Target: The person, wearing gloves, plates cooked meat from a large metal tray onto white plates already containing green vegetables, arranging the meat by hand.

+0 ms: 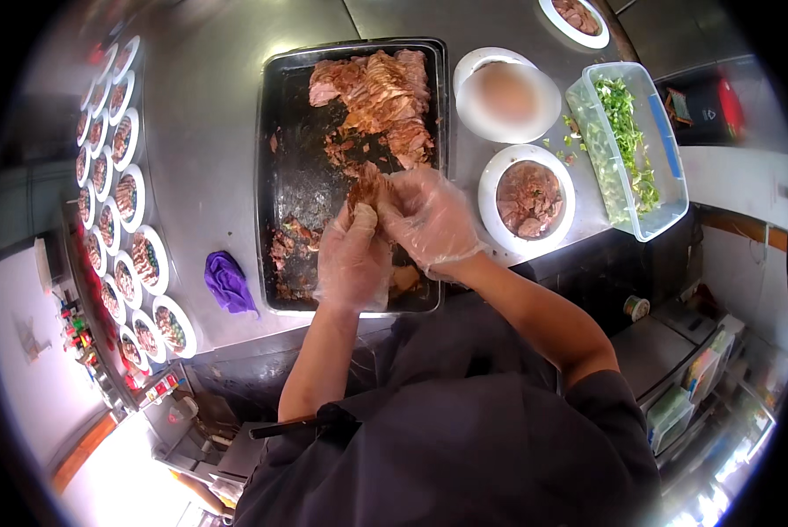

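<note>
Both hands, in clear plastic gloves, meet over a black rectangular baking tray. My left hand pinches a piece of browned meat from below. From the right, my right hand has its fingers on the same piece. Sliced meat lies in overlapping rows in the tray's upper right part, with scraps at the lower left. Just right of the tray, a white bowl holds meat pieces, and a blurred round dish rests partly over another white dish.
Rows of white plates with sliced meat stand along the left. A purple cloth lies beside the tray. At the right is a clear plastic container of chopped greens, with another meat dish at the top.
</note>
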A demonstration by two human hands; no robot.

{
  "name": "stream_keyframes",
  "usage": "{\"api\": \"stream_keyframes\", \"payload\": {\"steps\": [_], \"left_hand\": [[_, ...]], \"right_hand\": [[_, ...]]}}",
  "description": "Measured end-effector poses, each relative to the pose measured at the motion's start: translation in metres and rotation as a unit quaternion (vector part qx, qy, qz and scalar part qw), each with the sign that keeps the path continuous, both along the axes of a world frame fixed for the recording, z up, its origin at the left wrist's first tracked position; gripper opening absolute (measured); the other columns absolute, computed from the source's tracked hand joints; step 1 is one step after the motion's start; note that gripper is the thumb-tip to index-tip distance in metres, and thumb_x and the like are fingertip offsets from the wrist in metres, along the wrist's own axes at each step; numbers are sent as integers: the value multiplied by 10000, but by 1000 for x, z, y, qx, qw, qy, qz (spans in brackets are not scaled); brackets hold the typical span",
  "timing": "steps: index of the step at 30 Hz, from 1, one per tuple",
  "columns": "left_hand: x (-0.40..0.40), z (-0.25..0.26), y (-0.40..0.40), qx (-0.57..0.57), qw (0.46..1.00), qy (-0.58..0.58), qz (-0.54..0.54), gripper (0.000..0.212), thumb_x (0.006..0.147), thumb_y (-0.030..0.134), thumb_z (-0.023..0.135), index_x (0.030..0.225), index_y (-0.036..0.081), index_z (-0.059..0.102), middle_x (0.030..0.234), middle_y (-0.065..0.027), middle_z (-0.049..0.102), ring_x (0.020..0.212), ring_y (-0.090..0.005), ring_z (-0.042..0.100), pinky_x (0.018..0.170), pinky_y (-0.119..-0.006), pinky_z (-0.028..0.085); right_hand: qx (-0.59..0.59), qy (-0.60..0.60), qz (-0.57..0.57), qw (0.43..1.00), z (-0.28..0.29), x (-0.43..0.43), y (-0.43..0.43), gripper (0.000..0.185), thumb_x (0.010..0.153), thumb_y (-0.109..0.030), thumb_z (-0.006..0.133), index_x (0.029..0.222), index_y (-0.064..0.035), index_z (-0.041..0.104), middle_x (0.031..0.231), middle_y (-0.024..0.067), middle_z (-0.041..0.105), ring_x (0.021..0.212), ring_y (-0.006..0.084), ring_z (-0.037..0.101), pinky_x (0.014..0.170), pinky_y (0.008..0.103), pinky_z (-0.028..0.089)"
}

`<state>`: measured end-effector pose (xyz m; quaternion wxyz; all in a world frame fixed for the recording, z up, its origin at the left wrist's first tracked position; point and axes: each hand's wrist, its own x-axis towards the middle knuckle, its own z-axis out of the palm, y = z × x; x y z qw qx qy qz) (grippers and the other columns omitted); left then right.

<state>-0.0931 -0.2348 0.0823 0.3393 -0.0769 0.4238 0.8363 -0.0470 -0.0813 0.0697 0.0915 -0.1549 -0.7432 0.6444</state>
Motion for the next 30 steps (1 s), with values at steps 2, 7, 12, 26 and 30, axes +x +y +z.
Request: {"api": "stream_keyframes", "payload": {"steps": [2, 7, 12, 26, 30], "left_hand": [[12, 3, -3, -52, 998, 39, 26, 361, 1132, 141, 600, 1462, -4, 600, 1364, -107, 695, 1248, -190, 662, 1091, -361, 546], [22, -1, -18, -132, 988, 46, 60, 373, 1111, 161, 658, 1451, 15, 604, 1330, -88, 705, 1226, -207, 685, 1086, -387, 572], [26, -2, -33, -124, 986, 78, 74, 371, 1095, 127, 665, 1438, 0, 603, 1345, -99, 696, 1270, -222, 666, 1096, -400, 570], [43, -9, -2, -140, 982, 125, -26, 420, 1115, 122, 650, 1502, -29, 593, 1407, -98, 695, 1264, -213, 678, 1125, -383, 548], [50, 3, 21, -63, 994, 87, 18, 421, 1104, 100, 663, 1504, -17, 603, 1390, -88, 708, 1258, -195, 677, 1099, -361, 551]], "right_hand": [[26, -49, 14, 998, 11, 0, -1, 377, 912, -242, 880, 1159, -13, 709, 944, 105, 764, 828, 194, 729, 771, 340, 590], [-255, -117, -12, 960, 7, 6, -13, 266, 963, -168, 844, 1106, 2, 698, 910, 50, 734, 790, 117, 686, 722, 292, 562], [-363, -117, 10, 924, -11, 14, 0, 234, 978, -141, 828, 1110, -3, 694, 907, 46, 718, 791, 121, 679, 721, 302, 563], [46, 44, 23, 998, 0, 37, 11, 242, 916, -157, 870, 1027, 2, 726, 1093, 151, 737, 903, 246, 722, 814, 365, 581], [-94, 2, 10, 996, 15, 51, 31, 196, 935, -60, 862, 958, -3, 676, 1043, 73, 729, 878, 137, 683, 777, 314, 574]]}}
